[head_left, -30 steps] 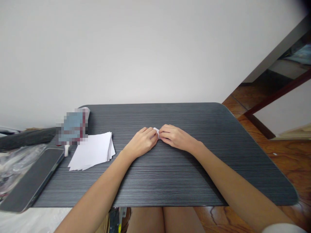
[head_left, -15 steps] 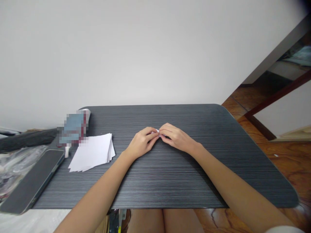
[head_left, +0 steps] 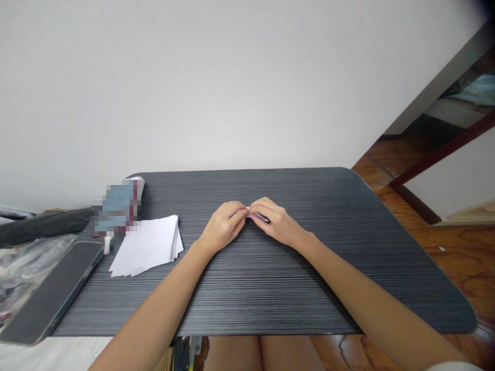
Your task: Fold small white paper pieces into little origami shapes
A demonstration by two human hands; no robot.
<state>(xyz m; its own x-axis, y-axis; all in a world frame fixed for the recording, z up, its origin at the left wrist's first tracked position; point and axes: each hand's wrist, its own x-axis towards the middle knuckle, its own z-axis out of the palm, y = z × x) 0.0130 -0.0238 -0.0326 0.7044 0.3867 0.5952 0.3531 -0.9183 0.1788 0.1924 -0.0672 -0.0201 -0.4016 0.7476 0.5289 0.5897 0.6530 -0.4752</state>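
My left hand (head_left: 224, 225) and my right hand (head_left: 273, 221) meet at the middle of a dark striped table (head_left: 348, 268). Both hands have their fingers curled and pinched together on a small folded piece of white paper (head_left: 260, 216), most of it hidden under the fingers. The hands rest low on the table top. A stack of white paper sheets (head_left: 149, 246) lies to the left of my left hand, a short way off.
A blurred-out blue and red object (head_left: 117, 207) stands at the table's far left corner. A flat dark grey slab (head_left: 48, 293) lies off the left edge. Wooden floor (head_left: 460, 257) shows to the right, a white wall behind.
The hands have stayed together over the small paper, with the fingers shifting slightly. Less white paper shows between them now than a second ago.
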